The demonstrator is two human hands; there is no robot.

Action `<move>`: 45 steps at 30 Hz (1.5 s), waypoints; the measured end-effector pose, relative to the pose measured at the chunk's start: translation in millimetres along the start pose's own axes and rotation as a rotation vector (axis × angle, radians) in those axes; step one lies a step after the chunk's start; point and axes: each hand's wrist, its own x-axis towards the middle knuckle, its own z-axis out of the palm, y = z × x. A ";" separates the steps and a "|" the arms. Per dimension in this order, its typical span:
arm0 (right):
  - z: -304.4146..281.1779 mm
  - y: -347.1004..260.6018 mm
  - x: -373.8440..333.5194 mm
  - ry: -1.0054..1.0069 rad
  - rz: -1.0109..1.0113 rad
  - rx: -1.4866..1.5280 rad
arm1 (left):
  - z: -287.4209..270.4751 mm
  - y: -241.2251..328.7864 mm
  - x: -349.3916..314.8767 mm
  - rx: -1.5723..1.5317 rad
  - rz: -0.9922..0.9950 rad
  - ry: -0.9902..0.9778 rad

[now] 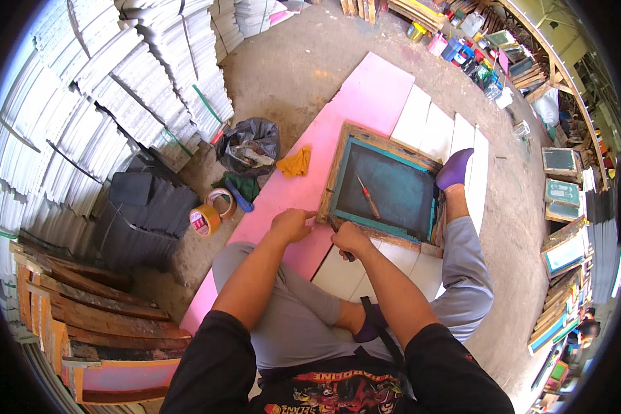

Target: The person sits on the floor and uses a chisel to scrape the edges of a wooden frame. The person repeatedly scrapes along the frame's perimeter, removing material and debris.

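A wooden screen-printing frame (337, 160) with a teal border and dark mesh lies in front of me. My right hand (352, 241) is wrapped round a slim dark-handled tool (350, 257) at the frame's near left corner; the fist hides most of it. Just left of that corner is my left hand (292, 225), fingers curled and the index finger reaching toward the wood. Whatever its fingertips pinch is too small to make out. On the mesh rests a thin pointed tool with a red handle (372, 205). My purple-socked foot (455, 169) touches the frame's right side.
Beneath the frame lie a pink board (369, 86) and white panels (421, 114). To the left are an orange cloth (294, 162), tape rolls (205, 220), a black plastic bag (265, 131) and stacked white sheets (138, 62). More wooden frames (103, 310) stand at lower left.
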 end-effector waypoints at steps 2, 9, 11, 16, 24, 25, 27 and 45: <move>6.4 2.8 -0.5 0.037 -0.012 0.009 | 1.7 -2.2 2.4 0.017 0.014 0.011; 33.3 17.1 9.3 0.204 -0.037 -0.078 | -3.6 4.8 3.0 0.044 -0.010 -0.062; 44.3 29.8 13.9 0.333 -0.096 -0.144 | -5.0 6.1 5.6 0.051 -0.022 -0.087; 66.9 32.5 8.9 0.474 -0.099 -0.078 | -3.6 1.0 8.5 -0.049 -0.020 -0.014; 82.0 25.1 -7.7 0.386 -0.197 -0.044 | -0.1 -5.2 10.5 -0.618 -0.185 -0.084; 85.6 19.7 -8.7 0.379 -0.197 -0.020 | 1.1 -7.8 9.1 -0.666 -0.210 -0.095; 89.0 15.0 -9.2 0.343 -0.224 -0.007 | -3.8 -8.7 4.3 -0.732 -0.270 -0.058; 61.8 77.6 -68.2 0.333 -0.305 -0.020 | -6.1 -28.7 -23.6 0.108 -0.361 0.175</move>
